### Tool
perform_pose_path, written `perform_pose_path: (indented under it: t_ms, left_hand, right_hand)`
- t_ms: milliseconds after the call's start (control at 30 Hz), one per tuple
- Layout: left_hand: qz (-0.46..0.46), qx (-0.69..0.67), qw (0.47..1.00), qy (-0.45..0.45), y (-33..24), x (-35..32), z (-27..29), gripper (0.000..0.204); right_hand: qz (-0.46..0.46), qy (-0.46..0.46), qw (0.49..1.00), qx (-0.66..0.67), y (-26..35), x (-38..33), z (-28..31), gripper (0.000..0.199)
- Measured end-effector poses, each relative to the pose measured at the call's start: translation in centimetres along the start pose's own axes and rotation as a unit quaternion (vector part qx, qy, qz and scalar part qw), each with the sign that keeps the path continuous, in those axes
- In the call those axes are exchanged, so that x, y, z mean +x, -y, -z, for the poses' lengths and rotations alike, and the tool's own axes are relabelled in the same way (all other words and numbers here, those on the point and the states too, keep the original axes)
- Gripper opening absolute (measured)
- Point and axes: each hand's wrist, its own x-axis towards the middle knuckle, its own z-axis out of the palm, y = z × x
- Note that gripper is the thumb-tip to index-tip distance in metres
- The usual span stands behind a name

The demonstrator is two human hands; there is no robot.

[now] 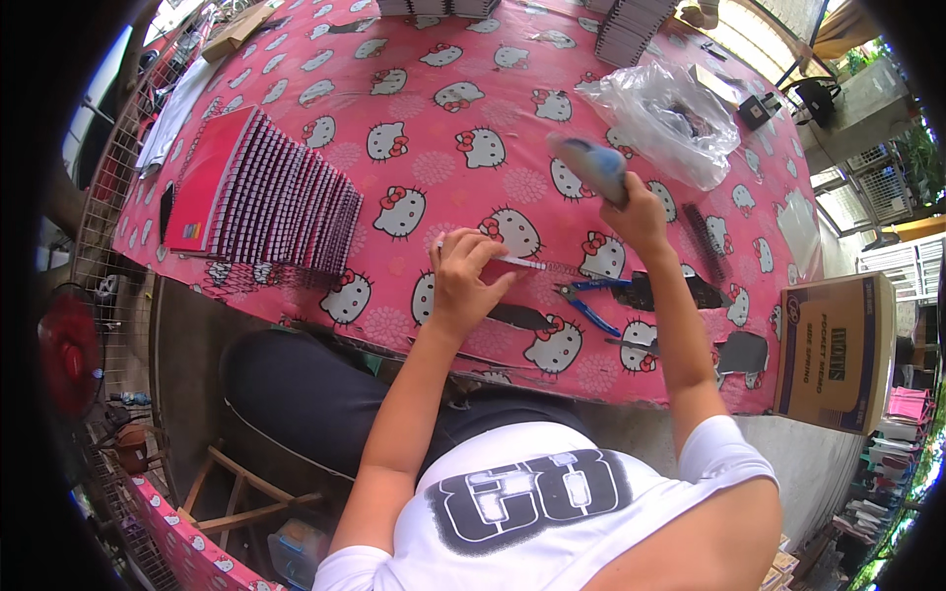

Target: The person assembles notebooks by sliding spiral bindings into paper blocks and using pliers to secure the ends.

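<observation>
My left hand (465, 276) presses down on a small pink notebook (512, 262) with a wire spiral edge, lying on the table with a pink cartoon-cat cloth (414, 108). My right hand (636, 212) is raised above the table and grips a blurred blue-grey tool (589, 165) by its handle. Blue-handled pliers (589, 300) lie on the cloth just right of my left hand, below my right wrist.
A long fanned row of spiral notebooks (281, 197) with red covers lies at the left. A crumpled clear plastic bag (670, 113) sits behind my right hand. Stacks of notebooks (631, 25) stand at the far edge. A cardboard box (838, 350) stands at the right.
</observation>
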Motion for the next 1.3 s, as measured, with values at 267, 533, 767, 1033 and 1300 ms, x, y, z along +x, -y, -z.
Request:
perform_pose_path:
  t_ms: [267, 533, 767, 1033, 1300]
  left_hand:
    - [-0.02, 0.005, 1.0, -0.005, 0.3, 0.7, -0.3, 0.032]
    - [0.01, -0.041, 0.999, 0.012, 0.7, 0.6, 0.8, 0.033]
    - [0.058, -0.077, 0.995, -0.019, 1.7, 0.2, 1.7, 0.038]
    - [0.227, -0.352, 0.908, -0.018, 3.4, -0.3, 1.7, 0.031]
    - [0.231, -0.493, 0.837, -0.063, 5.4, -1.2, 1.1, 0.031]
  right_hand:
    - [0.128, 0.178, 0.899, 0.38, 0.6, -2.8, 0.0, 0.046]
    - [0.2, 0.193, 0.899, 0.337, 1.9, -2.9, -0.1, 0.032]
    - [0.152, 0.223, 0.878, 0.395, 4.8, -2.7, -0.3, 0.029]
    - [0.143, 0.15, 0.973, 0.103, 6.8, -1.2, -1.6, 0.032]
    - [0.131, 0.037, 0.974, 0.182, 5.7, -0.6, -3.0, 0.026]
